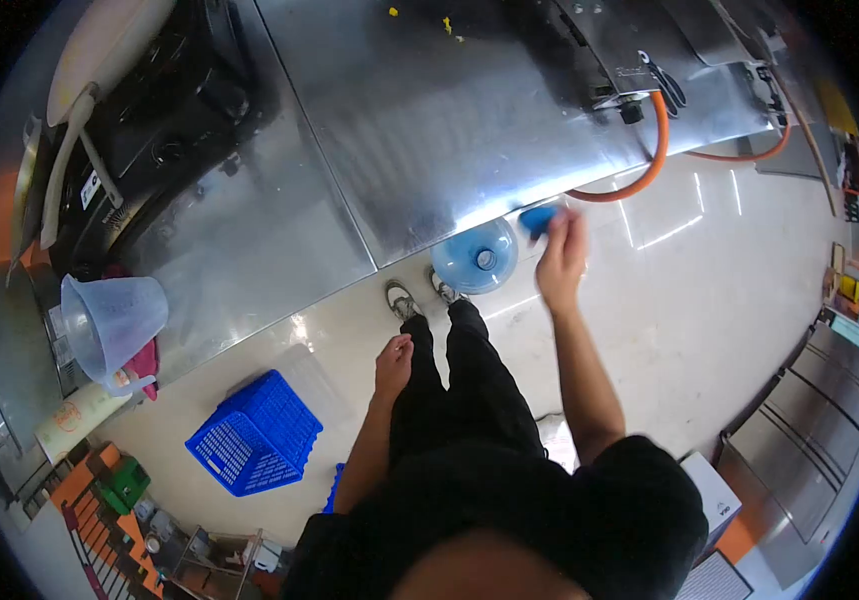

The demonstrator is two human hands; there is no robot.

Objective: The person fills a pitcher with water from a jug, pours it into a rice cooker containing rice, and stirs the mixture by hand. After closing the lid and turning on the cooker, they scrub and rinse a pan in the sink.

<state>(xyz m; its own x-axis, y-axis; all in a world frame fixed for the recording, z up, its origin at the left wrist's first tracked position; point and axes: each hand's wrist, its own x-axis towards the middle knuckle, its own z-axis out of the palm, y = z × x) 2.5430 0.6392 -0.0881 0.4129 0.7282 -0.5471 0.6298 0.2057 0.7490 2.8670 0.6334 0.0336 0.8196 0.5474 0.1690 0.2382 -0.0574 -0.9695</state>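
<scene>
My right hand (562, 262) is raised near the counter's front edge, its fingers closed on a small blue object (537, 220) that is blurred by motion. Just left of it, a clear blue water bottle (474, 257) stands on the floor, partly under the steel counter (429, 130), its neck facing up. My left hand (393, 366) hangs in front of my leg with its fingers curled; whether anything is in them is too small to tell.
A blue plastic basket (259, 435) sits on the floor at the left. On the counter are a measuring jug (114, 325), a black stove (164, 120) and scissors (664, 82). An orange hose (661, 150) loops over the front edge. My shoes (402, 300) are beside the bottle.
</scene>
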